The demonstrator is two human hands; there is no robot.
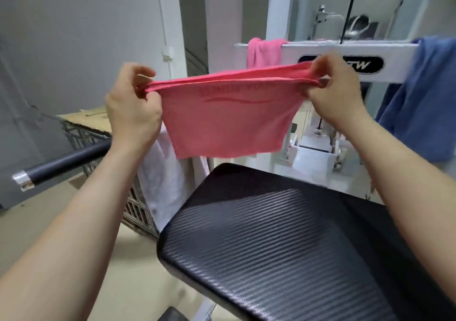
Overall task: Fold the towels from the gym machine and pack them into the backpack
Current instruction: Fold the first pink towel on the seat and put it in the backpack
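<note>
Pink towel (227, 121) doubled, hanging taut, faint reversed lettering.

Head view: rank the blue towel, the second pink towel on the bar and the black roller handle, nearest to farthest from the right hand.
Measured from the right hand:
1. Second pink towel, draped on the white bar just up and left of the hand.
2. Blue towel, hanging at the far right.
3. Black roller handle, low on the left, beyond the left hand.
</note>
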